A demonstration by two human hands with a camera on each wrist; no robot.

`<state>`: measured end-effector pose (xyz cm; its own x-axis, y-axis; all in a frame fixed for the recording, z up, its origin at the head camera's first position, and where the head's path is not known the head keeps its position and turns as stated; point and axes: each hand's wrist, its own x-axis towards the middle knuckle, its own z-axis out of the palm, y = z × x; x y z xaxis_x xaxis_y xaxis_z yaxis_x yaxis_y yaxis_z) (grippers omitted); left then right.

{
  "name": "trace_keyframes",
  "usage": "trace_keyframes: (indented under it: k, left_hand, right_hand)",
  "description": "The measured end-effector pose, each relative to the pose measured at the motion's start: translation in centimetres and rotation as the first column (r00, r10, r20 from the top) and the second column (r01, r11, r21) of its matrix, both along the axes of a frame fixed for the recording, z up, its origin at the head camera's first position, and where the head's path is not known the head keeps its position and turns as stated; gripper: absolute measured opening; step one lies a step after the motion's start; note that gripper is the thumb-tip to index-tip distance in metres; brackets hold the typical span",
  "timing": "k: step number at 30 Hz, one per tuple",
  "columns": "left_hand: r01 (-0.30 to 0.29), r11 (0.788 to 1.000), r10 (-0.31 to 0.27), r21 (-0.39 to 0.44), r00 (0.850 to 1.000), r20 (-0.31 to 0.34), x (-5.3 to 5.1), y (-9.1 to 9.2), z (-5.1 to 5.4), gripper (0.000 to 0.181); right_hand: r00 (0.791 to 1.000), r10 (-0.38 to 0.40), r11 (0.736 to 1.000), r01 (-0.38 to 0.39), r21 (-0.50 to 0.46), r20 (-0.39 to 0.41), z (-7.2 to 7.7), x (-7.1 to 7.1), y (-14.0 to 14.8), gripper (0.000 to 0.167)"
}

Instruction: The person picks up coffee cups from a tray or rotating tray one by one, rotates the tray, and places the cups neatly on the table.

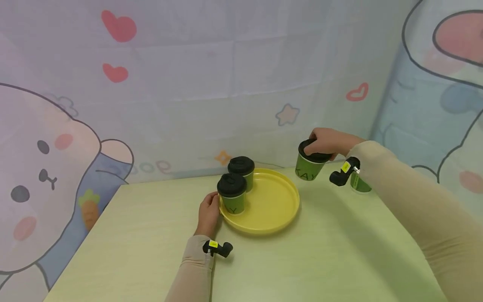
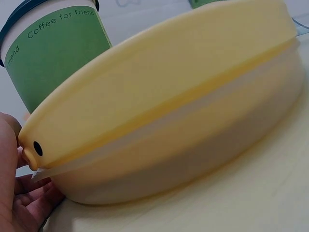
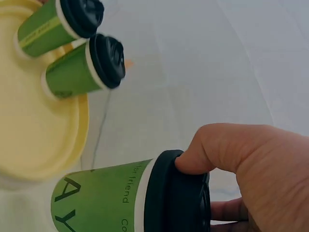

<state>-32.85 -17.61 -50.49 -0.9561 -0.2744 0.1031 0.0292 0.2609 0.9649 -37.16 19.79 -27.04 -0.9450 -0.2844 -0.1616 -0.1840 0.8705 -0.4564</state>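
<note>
My right hand [image 1: 333, 141] grips a green paper coffee cup [image 1: 308, 168] by its black lid, fingers and thumb across the top. The cup hangs slightly tilted, right of the round yellow tray [image 1: 271, 205]. Two more lidded coffee cups, a front one [image 1: 234, 203] and a rear one [image 1: 249, 181], stand upright on the tray's left side. At the tray's left edge, my left hand [image 1: 209, 214] pinches the rim; the left wrist view shows fingers [image 2: 41, 200] under it. The right wrist view shows my thumb [image 3: 200, 157] pressing the held cup's lid edge.
Another green cup [image 1: 360, 184] stands at the table's right, partly hidden behind my right sleeve [image 1: 400, 188]. A printed cloth backdrop [image 1: 181, 84] rises directly behind the pale tabletop [image 1: 151, 235]. The tray has bare surface right of its two cups.
</note>
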Motion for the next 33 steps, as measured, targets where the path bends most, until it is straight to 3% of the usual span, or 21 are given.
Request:
trace_keyframes:
  k: [9, 18, 26, 33]
  left_hand:
    - [-0.002, 1.000, 0.002, -0.010, 1.000, -0.014, -0.1, 0.7, 0.2, 0.038]
    - [0.009, 1.000, -0.009, -0.011, 1.000, -0.011, 0.0, 0.8, 0.5, 0.039]
    - [0.023, 1.000, -0.023, 0.020, 1.000, 0.007, 0.0, 0.7, 0.4, 0.039]
    - [0.015, 1.000, -0.015, 0.015, 1.000, 0.015, -0.1, 0.6, 0.5, 0.040]
  right_hand:
    - [0.996, 0.074, 0.997, -0.072, 0.036, -0.047, 0.0, 1.2, 7.0, 0.063]
    - [0.992, 0.118, 0.991, -0.116, 0.072, -0.034, -0.7, 2.2, 11.2, 0.062]
    - [0.982, 0.184, 0.981, -0.181, 0.064, -0.047, -3.7, 2.9, 14.5, 0.060]
    - [0.979, 0.182, 0.983, -0.179, 0.033, -0.097, -6.3, 3.5, 16.2, 0.069]
